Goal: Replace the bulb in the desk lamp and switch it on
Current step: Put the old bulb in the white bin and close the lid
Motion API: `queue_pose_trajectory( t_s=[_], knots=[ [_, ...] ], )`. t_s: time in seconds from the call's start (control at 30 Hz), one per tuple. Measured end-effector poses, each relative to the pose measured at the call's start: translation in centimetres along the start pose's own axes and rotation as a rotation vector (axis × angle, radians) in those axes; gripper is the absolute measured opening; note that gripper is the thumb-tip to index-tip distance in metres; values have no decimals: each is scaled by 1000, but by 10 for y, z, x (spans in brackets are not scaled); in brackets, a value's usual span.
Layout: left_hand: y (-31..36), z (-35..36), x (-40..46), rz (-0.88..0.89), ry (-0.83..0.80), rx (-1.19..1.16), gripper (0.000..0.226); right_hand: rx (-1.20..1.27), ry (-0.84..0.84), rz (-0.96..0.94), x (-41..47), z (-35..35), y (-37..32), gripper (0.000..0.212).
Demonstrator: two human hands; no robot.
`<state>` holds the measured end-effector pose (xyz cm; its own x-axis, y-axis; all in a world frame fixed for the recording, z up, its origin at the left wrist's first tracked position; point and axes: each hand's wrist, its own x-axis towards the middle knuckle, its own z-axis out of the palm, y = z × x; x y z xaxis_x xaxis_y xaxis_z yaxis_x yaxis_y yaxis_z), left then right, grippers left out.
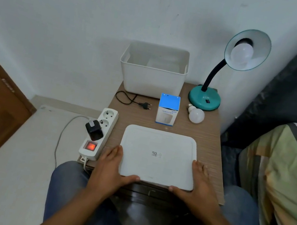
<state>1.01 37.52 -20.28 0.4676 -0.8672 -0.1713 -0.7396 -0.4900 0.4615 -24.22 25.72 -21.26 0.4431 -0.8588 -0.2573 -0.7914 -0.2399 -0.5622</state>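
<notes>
A teal desk lamp (204, 100) stands at the table's back right, its shade tilted toward me with an unlit white bulb (241, 53) in the socket. A loose white bulb (195, 114) lies in front of the lamp base. A blue and white bulb box (168, 109) stands to its left. The lamp's black plug (145, 105) lies unplugged on the table. My left hand (113, 167) and my right hand (198, 183) hold the left and right edges of a white tray (157, 157) lying flat at the table's front.
A white plastic bin (153, 70) stands at the back against the wall. A white power strip (99, 133) with a lit red switch and a black adapter lies along the table's left edge. A bed is at the right, a wooden door at the left.
</notes>
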Motion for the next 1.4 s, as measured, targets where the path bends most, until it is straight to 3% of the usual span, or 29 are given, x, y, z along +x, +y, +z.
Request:
queue_pose_trajectory(
  t_s=[0.23, 0.4, 0.53, 0.63, 0.73, 0.9, 1.07, 1.23, 1.4],
  knots=[
    [-3, 1, 4, 25, 2, -25, 120, -6, 43, -22, 4, 4, 5, 113],
    [6, -11, 23, 64, 78, -149, 110, 31, 225, -11, 21, -10, 0, 77],
    [28, -45, 64, 115, 176, -210, 100, 38, 324, -24, 59, -32, -12, 62],
    [40, -81, 105, 122, 242, -355, 91, 29, 336, -32, 92, -47, -23, 60],
    [46, -115, 148, 165, 338, -334, 81, 39, 341, -61, 126, -61, -31, 61],
    [39, -148, 221, 57, 283, -273, 106, -5, 357, -90, 172, -73, -45, 65],
    [38, -159, 260, 52, 247, -264, 107, -157, 312, -26, 193, -74, -41, 62],
    [26, -157, 277, 71, 230, -299, 81, -40, 284, -1, 189, -79, -38, 55],
    [21, -152, 283, 63, 268, -386, 90, 75, 389, -80, 169, -98, -50, 54]
  ],
)
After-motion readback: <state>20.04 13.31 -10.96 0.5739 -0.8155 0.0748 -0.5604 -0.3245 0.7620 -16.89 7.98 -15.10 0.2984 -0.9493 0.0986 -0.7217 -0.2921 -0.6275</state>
